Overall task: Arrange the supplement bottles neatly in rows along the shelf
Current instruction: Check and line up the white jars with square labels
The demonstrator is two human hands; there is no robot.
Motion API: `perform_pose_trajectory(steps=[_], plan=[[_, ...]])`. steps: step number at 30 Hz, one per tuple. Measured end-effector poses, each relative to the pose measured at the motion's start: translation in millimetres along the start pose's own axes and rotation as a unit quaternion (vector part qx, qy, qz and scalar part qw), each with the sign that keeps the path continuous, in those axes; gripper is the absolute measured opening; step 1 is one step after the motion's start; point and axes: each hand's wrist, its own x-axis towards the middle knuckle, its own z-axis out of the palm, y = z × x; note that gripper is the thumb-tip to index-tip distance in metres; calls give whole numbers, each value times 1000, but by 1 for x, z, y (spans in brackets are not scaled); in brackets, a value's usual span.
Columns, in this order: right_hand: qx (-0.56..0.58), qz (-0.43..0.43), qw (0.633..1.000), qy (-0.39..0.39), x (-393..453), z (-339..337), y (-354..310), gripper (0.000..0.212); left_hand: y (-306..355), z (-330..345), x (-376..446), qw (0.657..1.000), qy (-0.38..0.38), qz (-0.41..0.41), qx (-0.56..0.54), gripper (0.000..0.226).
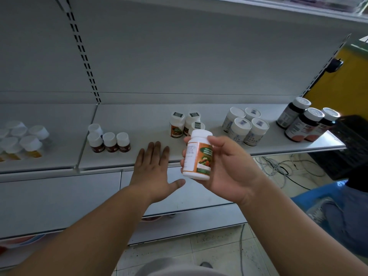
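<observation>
The right hand point(225, 166) grips a white bottle point(198, 156) above the shelf point(139, 124) edge; the left hand point(153, 168), fingers straight, hovers over bare shelf between bottle groups.

Bottle clusters point(110, 142) spaced along shelf point(139, 124), held bottle point(198, 156) seemingly before middle cluster point(185, 124)

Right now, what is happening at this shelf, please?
A person is sorting supplement bottles on a white shelf. The right hand holds a white bottle with an orange-green label above the shelf's front edge. The left hand is open, fingers straight, near the edge. Three matching bottles stand grouped just behind; other groups stand along the shelf.
</observation>
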Motion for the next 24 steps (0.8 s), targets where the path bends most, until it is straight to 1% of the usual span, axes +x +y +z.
perform_pose_trajectory(steps=[4,7,8,9,10,11,13,14,15,16,17,18,19,21,22,23,24], plan=[[-84,-78,992,43,-1,3,3,35,0,1,1,1000,-4,-3,3,108],[-181,-107,976,65,-1,6,2,39,0,1,1,1000,1,-2,5,108],[-219,-126,965,72,0,7,2,39,0,1,0,1000,3,-1,7,109],[-269,-158,947,79,0,6,3,37,-1,1,0,1000,4,0,6,109],[-340,-206,913,88,-1,7,3,36,0,1,0,1000,4,1,4,109],[-427,-268,859,93,-3,7,4,39,0,1,0,1000,3,1,1,109],[-573,-379,723,72,-5,4,5,44,0,2,0,1000,4,2,-6,110],[-612,-417,669,56,-7,5,6,45,1,3,0,1000,8,2,-9,110],[-632,-438,638,45,-8,5,7,46,0,5,1,1000,11,3,-9,110],[-642,-447,622,40,-9,6,7,47,0,7,2,1000,15,4,-10,110],[-642,-448,622,41,-11,8,8,47,-1,8,3,1000,20,5,-11,109],[-628,-437,642,47,-12,10,9,47,-2,8,3,1000,24,7,-14,109],[-594,-413,688,57,-13,13,10,46,-2,7,3,1000,25,8,-18,108],[-459,-316,827,81,-14,22,6,36,-2,6,2,1000,12,8,-21,109],[-388,-252,882,91,-12,25,3,31,-2,5,2,1000,9,9,-26,109],[-328,-187,920,105,-9,26,0,32,-2,5,2,999,10,10,-29,109],[-276,-129,945,117,-6,25,-3,36,-2,4,1,1000,12,9,-28,109]])
